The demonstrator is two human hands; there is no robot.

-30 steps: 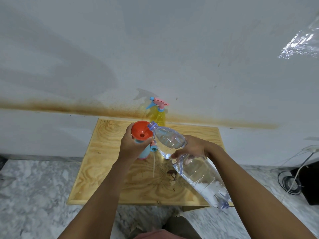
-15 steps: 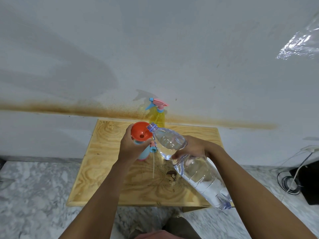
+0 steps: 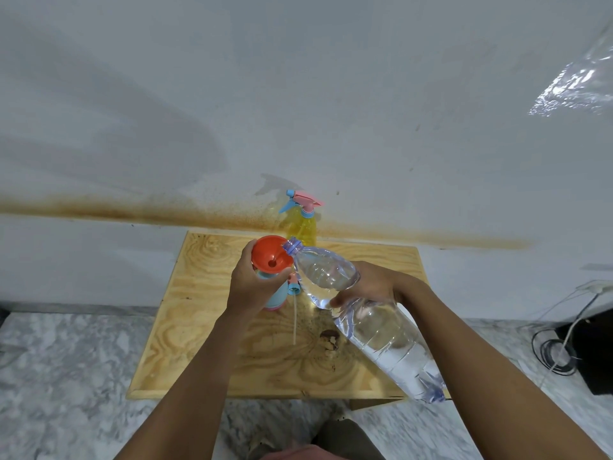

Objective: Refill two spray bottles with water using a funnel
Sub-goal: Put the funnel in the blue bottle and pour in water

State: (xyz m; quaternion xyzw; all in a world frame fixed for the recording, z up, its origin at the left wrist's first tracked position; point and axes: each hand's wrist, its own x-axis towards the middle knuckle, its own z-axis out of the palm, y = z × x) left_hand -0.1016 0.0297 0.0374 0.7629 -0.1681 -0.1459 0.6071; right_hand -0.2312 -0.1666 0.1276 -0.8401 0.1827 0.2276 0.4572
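Observation:
An orange funnel (image 3: 270,254) sits in the neck of a light blue spray bottle (image 3: 277,295) standing on the wooden table (image 3: 205,313). My left hand (image 3: 250,282) grips the funnel and the bottle's neck. My right hand (image 3: 371,282) holds a large clear water bottle (image 3: 374,323), tilted with its open mouth at the funnel's rim. The blue bottle's spray head (image 3: 293,283) lies beside it, its white tube (image 3: 294,322) stretched across the table. A yellow spray bottle (image 3: 301,224) with a pink and blue head stands upright at the table's back edge.
The small table stands against a white wall with a brown stain line. Marble floor (image 3: 66,370) surrounds it. A dark box (image 3: 593,353) with coiled cables (image 3: 554,353) lies on the floor to the right. A dark knot (image 3: 330,338) marks the tabletop.
The water bottle's mouth has stayed at the funnel's rim, with the bottle tipped slightly further. Both hands keep their holds.

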